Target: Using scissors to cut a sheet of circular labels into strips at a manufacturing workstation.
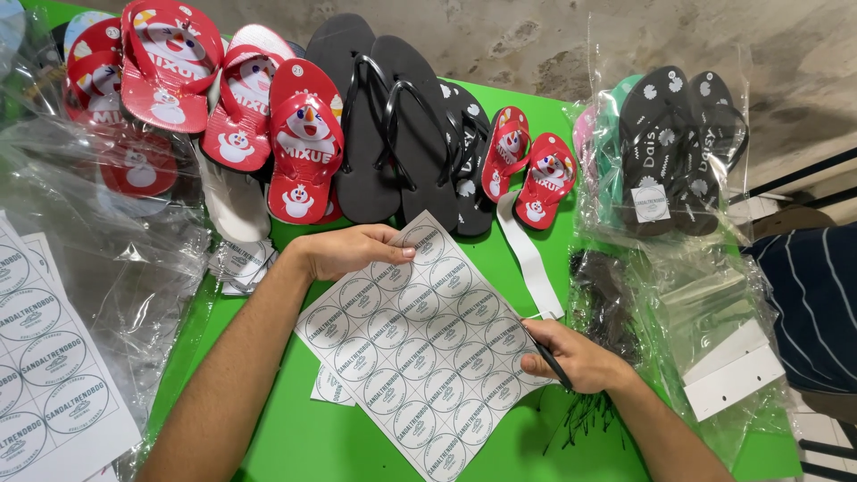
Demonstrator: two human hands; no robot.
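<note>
A white sticker sheet (420,353) printed with rows of round labels is laid flat on the green table (295,437), turned at a slant so that its long axis runs from the far corner near the left hand down toward the near edge of the table on the right. The far corner of the sheet is pressed down by the left hand (353,250), whose fingers are held together and laid flat on the paper. At the right edge of the sheet a thin black tool (546,357) is pinched in the right hand (571,357), its fingers curled closed around it and its tip touching the sheet's border. A second small piece of label paper (330,388) is tucked partly under the sheet's left edge. Beyond the sheet a row of black flip-flops (402,125) and red cartoon flip-flops (303,143) is lined up, with a small red pair (527,170) and a white strip (531,259) just beyond the sheet's far right side. To the right of the sheet, bagged dark flip-flops (678,143) and clear plastic bags (705,312) are piled. To the left of the sheet, more clear bags (107,232) and another label sheet (49,366) are seen.
</note>
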